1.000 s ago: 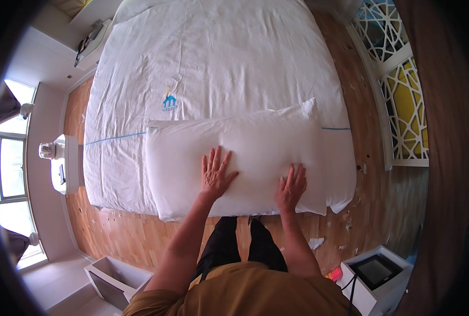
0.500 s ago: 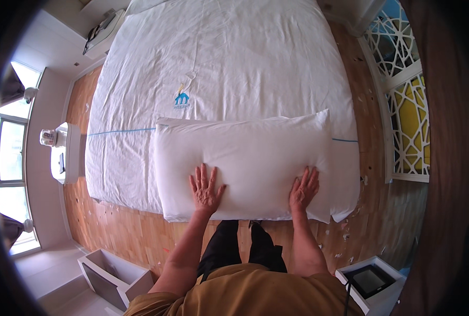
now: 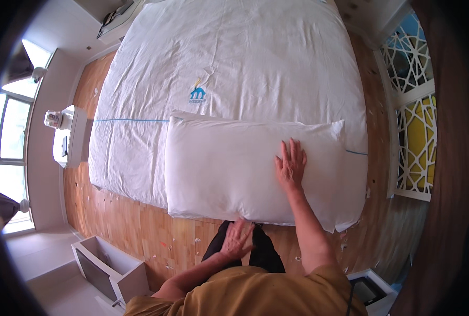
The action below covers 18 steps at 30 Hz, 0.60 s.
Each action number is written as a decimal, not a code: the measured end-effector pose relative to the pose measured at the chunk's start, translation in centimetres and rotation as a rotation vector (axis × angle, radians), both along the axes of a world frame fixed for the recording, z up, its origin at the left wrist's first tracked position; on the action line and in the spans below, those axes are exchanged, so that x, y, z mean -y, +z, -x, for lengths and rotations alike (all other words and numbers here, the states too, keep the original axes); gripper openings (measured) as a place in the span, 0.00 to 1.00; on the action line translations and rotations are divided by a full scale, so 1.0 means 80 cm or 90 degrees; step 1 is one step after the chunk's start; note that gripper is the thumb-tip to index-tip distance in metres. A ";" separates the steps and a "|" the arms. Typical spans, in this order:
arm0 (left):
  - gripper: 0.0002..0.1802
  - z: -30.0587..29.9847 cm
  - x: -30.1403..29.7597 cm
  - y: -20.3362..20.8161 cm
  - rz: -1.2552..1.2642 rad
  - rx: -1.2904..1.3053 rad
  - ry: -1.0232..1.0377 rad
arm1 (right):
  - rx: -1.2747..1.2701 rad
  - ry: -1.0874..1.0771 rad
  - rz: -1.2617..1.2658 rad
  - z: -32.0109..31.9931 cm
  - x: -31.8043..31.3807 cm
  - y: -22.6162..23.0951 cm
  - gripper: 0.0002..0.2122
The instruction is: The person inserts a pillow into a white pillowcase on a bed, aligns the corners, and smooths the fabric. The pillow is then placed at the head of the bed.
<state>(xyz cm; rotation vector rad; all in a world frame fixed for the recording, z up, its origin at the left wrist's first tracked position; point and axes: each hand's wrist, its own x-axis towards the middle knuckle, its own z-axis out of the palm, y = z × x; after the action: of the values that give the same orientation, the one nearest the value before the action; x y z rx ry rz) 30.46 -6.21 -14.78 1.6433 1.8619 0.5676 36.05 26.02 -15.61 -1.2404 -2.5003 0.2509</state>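
A plump white pillow (image 3: 218,163) lies flat across the near end of the bed. On its right half rests my right hand (image 3: 291,166), palm down, fingers spread. My left hand (image 3: 237,241) is at the pillow's near edge, in front of my legs, with its fingers stretched out and nothing held in them; whether the fingertips touch the pillow is hard to make out. Beneath the pillow is a white bed cover (image 3: 245,63) with a thin blue line and a small blue house emblem (image 3: 197,94).
A white side table (image 3: 75,134) with a cup-like container (image 3: 53,119) stands left of the bed. Behind me are an open white drawer unit (image 3: 132,274) at left and another cabinet (image 3: 374,289) at right. A white lattice screen (image 3: 416,142) edges the right. Scraps litter the wooden floor (image 3: 187,242).
My left hand has come off the pillow's top and down to its near edge. My right hand has slid farther up the pillow. The view has turned slightly.
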 end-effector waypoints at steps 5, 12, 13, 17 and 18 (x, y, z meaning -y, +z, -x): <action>0.52 -0.039 0.022 -0.053 0.370 0.705 0.422 | 0.045 0.081 -0.032 0.055 -0.056 -0.039 0.22; 0.49 0.023 -0.053 -0.083 0.092 1.328 0.665 | 0.146 0.129 0.047 0.085 -0.119 -0.081 0.20; 0.49 0.021 -0.053 -0.097 0.124 1.288 0.711 | 0.147 0.133 0.027 0.086 -0.125 -0.084 0.20; 0.47 0.012 -0.060 -0.129 0.046 1.376 0.746 | 0.197 0.085 0.109 0.093 -0.140 -0.090 0.18; 0.46 0.010 -0.064 -0.130 0.030 1.385 0.781 | 0.228 0.076 0.125 0.090 -0.140 -0.093 0.18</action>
<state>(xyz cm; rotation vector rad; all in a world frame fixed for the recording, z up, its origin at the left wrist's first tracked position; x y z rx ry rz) 29.68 -1.12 -25.20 -0.7278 0.6315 1.6372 28.86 37.19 -23.07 -1.3100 -2.9217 0.3368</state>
